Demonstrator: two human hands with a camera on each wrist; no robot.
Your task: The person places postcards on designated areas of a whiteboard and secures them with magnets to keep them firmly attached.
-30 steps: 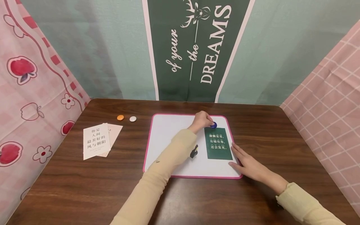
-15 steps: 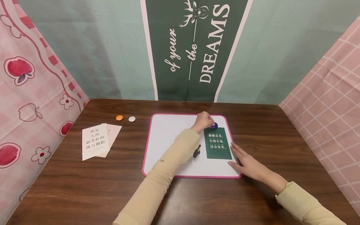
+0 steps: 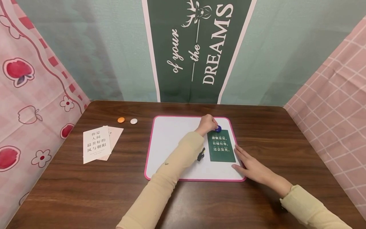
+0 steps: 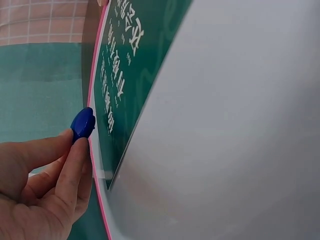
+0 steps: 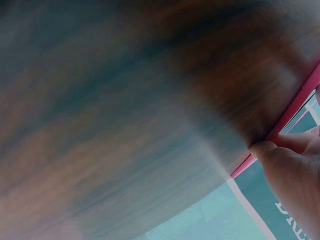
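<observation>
A green card [image 3: 221, 156] with white writing lies on the right part of a pink-edged whiteboard [image 3: 168, 136]. My left hand [image 3: 207, 124] pinches a round blue magnet [image 3: 218, 129] between thumb and fingers at the card's top edge. Seen from the left wrist, the blue magnet [image 4: 83, 124] is tilted on edge close over the board, beside the card's upper end. My right hand [image 3: 253, 166] rests on the board's right edge with its fingers spread, fingertips right at the card's side. In the right wrist view, that hand [image 5: 295, 170] touches the pink rim.
Left of the board, a white card [image 3: 96, 149] with writing overlaps a pink card [image 3: 115, 136]. Behind them sit an orange magnet [image 3: 121, 120] and a white magnet [image 3: 133, 121]. Curtains hang behind the wooden table [image 3: 85, 197] and at both sides.
My left hand has shifted slightly right and toward me with the blue magnet, which now overlaps the card's top edge. The right hand stays in place. The head view has shifted a little.
</observation>
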